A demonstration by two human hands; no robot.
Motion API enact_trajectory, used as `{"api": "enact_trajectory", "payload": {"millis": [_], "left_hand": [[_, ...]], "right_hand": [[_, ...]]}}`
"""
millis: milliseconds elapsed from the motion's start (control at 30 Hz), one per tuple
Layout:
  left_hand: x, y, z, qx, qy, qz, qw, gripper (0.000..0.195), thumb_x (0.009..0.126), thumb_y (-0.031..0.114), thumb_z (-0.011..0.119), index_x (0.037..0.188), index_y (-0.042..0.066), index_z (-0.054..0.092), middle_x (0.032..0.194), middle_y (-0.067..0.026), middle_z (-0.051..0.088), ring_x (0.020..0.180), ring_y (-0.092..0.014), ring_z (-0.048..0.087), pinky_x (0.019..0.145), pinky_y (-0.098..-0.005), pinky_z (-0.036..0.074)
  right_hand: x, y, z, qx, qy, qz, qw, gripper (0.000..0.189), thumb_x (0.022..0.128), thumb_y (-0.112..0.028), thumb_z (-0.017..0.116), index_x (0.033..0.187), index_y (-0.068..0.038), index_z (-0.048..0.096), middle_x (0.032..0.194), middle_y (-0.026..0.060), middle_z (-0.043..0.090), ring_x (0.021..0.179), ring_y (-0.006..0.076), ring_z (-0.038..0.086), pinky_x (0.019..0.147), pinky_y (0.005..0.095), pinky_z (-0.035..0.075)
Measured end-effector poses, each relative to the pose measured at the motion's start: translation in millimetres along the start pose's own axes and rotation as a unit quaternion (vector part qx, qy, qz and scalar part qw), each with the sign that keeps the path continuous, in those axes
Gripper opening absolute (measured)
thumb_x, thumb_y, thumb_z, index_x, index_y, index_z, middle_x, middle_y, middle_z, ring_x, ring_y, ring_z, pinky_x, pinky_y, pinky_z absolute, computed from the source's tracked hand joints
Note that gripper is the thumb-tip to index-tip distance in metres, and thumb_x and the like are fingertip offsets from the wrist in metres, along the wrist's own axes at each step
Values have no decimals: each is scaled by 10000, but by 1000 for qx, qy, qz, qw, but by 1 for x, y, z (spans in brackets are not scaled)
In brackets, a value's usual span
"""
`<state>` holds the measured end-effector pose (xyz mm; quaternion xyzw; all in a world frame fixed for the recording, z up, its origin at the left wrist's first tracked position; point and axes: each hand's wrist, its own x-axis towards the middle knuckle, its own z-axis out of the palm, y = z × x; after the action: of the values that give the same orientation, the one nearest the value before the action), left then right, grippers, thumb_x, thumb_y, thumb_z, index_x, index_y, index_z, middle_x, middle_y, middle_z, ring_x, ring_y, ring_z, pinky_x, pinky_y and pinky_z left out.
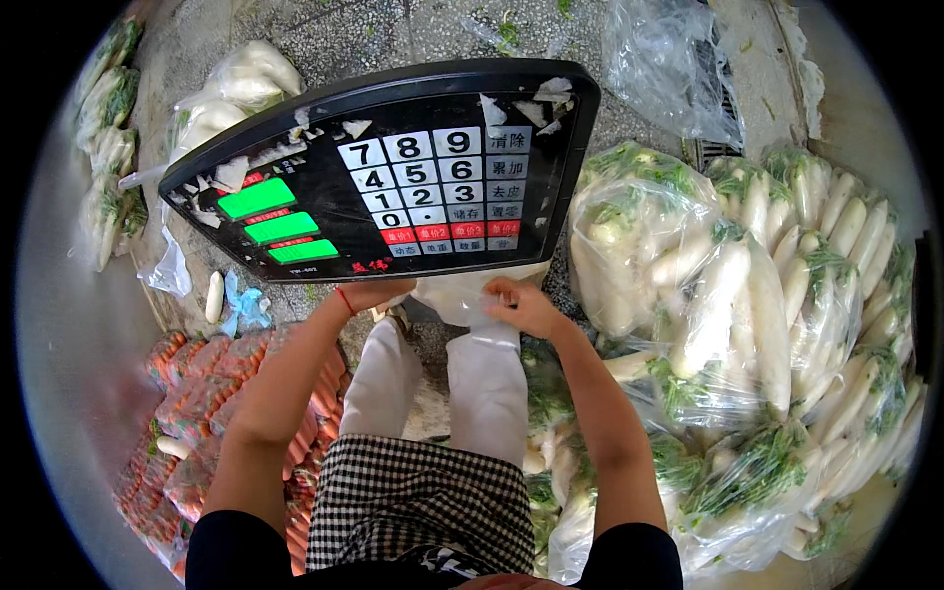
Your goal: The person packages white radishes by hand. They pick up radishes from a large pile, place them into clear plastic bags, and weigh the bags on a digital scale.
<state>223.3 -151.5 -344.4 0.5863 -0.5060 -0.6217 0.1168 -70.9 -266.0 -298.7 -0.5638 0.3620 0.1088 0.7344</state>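
Observation:
The tilted head of an electronic price scale [435, 177], with a keypad and lit green displays, stands before me and covers part of my work. Below its lower edge, a clear plastic bag with pale contents [453, 299] lies between my hands. My right hand [520, 306] pinches the near side of this bag with curled fingers. My left hand [376, 293], with a red string at the wrist, reaches under the scale head; its fingers are largely hidden, so its hold cannot be told.
Bagged white radishes [767, 310] are heaped at the right, bagged carrots [214, 383] at the left. More filled bags [254, 74] lie behind the scale. An empty plastic bag [667, 66] covers part of a drain grate. A loose radish [214, 297] lies beside blue plastic [245, 304].

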Motion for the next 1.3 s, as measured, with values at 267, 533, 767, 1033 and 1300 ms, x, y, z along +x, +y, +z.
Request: {"api": "enact_trajectory", "payload": {"millis": [267,533,767,1033,1300], "left_hand": [[13,136,-9,-457,-159,-208,850,293,923,288,468,810,36,566,498,75,257,426,-38,223,405,-207,172],[32,36,4,-395,26,-148,906,258,889,258,485,710,74,507,511,55,320,419,-50,298,392,-206,214],[26,35,-28,-608,70,-199,765,245,880,247,486,688,95,494,512,55,318,415,-52,296,388,-207,217],[115,45,27,-711,56,-221,666,237,869,235,487,663,119,479,513,56,315,410,-53,292,385,-207,220],[15,64,44,-710,116,-269,640,114,824,152,504,715,123,490,533,41,378,410,-87,313,403,-220,280]], "right_hand": [[-19,-32,19,-201,-30,-200,959,131,817,-94,499,925,-61,567,973,110,578,937,279,530,776,384,412],[-54,92,6,-470,30,-72,879,188,854,-141,445,1004,-74,536,911,114,587,911,269,553,758,385,425],[-37,55,31,-258,116,-61,957,167,820,-168,492,968,-114,547,829,115,572,747,333,565,626,441,450],[-70,89,4,-436,129,-57,889,140,799,-92,484,916,-108,559,892,96,554,876,271,534,662,371,439],[-99,13,98,-86,177,86,977,390,859,-146,518,1226,-66,413,831,128,584,685,297,565,609,389,448]]}}
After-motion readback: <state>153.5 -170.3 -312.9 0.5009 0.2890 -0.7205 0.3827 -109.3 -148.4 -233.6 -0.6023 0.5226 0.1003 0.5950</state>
